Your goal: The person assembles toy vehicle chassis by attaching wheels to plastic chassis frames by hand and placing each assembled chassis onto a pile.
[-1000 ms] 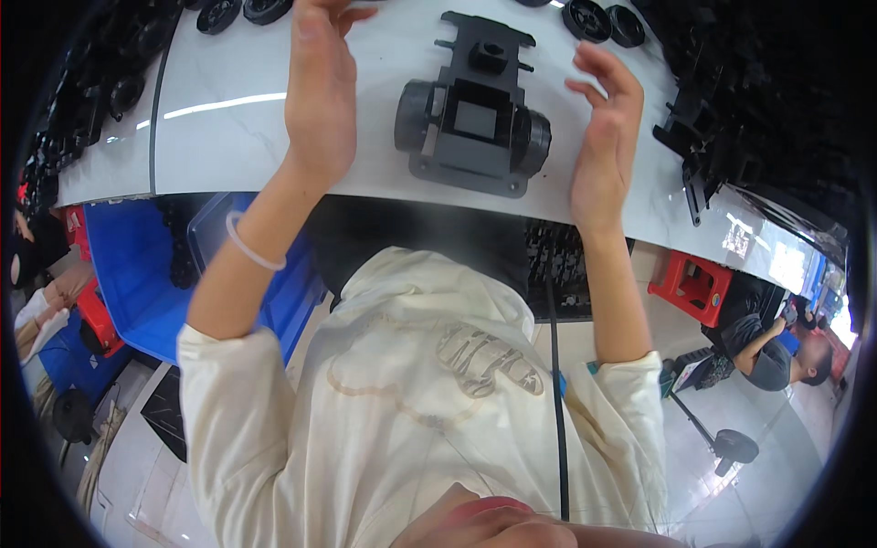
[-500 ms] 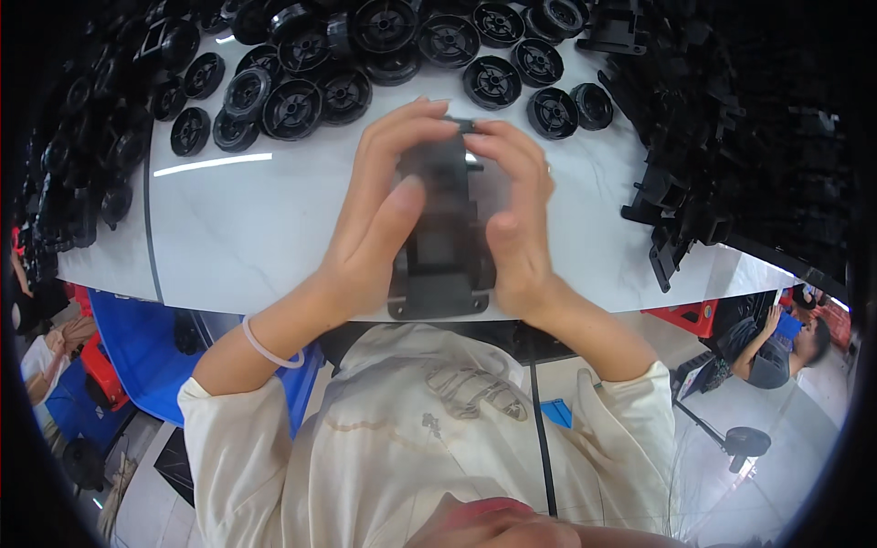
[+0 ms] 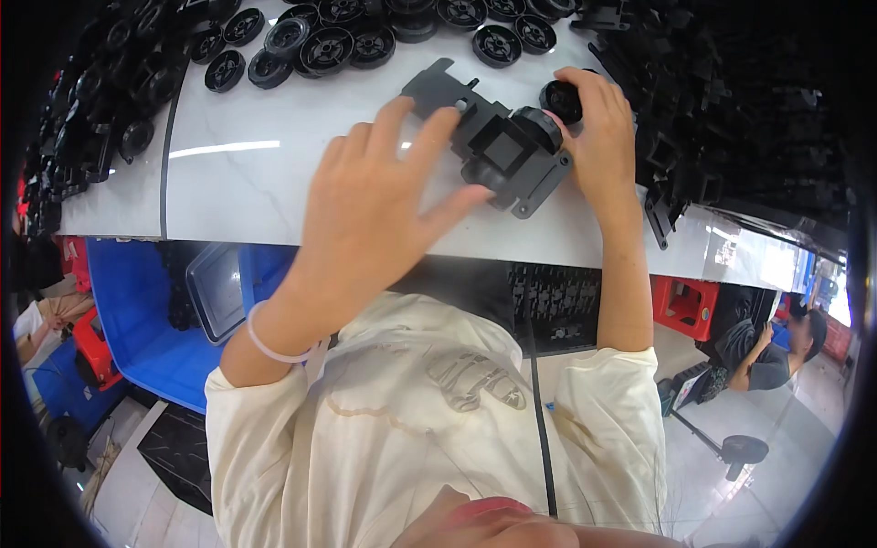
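Observation:
A black plastic housing [image 3: 489, 169] with a square recess lies slantwise on the white table in front of me. On its right side sits a round black wheel [image 3: 537, 131]. My left hand [image 3: 370, 196] is at the housing's left side, open, fingers spread. Its index fingertip and thumb tip reach the housing's edge; whether they press on it I cannot tell. To the right, the fingers and thumb of my right hand [image 3: 603, 128] are curled around another black wheel [image 3: 559, 101], partly hidden by the hand.
Many loose black wheels [image 3: 326, 50] lie along the table's far side. Dark plastic parts [image 3: 694, 119] are heaped at the right, more at the left. A blue bin [image 3: 137, 320] stands below the left edge. A red stool [image 3: 685, 308] and another person [image 3: 776, 352] are at the right.
Both hands held the housing upright between them; now it lies tilted to the right on the table. My right hand has moved right to a wheel, and my left hand has spread.

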A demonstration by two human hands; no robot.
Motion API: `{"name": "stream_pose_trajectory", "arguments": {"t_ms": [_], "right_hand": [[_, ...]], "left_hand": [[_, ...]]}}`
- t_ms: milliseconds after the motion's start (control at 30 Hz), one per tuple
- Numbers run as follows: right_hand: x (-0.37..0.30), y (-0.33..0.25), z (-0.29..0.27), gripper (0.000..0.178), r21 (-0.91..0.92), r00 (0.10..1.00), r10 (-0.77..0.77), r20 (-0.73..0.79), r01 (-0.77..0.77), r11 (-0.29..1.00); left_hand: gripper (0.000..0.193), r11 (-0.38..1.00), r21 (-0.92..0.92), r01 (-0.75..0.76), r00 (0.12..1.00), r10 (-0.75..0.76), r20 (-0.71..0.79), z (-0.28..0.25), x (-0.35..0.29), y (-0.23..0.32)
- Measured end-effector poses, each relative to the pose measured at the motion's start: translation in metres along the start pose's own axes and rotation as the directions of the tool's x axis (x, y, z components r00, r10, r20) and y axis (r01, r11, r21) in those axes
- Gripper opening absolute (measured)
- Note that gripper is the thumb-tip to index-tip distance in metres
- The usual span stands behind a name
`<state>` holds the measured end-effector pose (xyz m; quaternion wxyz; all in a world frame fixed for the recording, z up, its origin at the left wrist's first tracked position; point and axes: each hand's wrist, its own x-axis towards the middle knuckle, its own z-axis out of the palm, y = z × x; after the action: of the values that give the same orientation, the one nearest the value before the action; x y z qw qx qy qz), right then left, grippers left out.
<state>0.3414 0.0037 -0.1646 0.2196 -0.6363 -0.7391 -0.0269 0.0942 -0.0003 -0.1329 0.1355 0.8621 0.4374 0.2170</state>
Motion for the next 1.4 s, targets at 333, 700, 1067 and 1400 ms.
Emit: {"name": "stream_pose_trajectory", "arguments": {"t_ms": [333, 700, 1067, 1400], "right_hand": [[-0.062, -0.001, -0.016, 0.029, 0.516, 0.897, 0.421, -0.134, -0.299, 0.803], [-0.084, -0.025, -0.019, 0.048, 0.865, 0.778, 0.614, -0.134, -0.211, 0.455], [-0.024, -0.018, -0.005, 0.035, 0.896, 0.732, 0.617, -0.290, -0.019, 0.443], [-0.088, -0.011, -0.031, 0.026, 0.649, 0.878, 0.479, 0.018, -0.375, 0.662]], "left_hand": [[0.055, 0.850, -0.210, -0.484, 0.828, 0.522, 0.204, 0.001, 0.051, -0.038], [0.029, 0.980, 0.159, -0.116, 0.993, 0.113, 0.029, 0.017, -0.037, 0.022], [0.014, 0.831, -0.550, -0.082, 0.995, 0.042, -0.085, -0.002, 0.008, -0.011], [0.033, 0.869, 0.138, -0.475, 0.877, 0.455, 0.155, 0.052, 0.134, -0.038]]}}
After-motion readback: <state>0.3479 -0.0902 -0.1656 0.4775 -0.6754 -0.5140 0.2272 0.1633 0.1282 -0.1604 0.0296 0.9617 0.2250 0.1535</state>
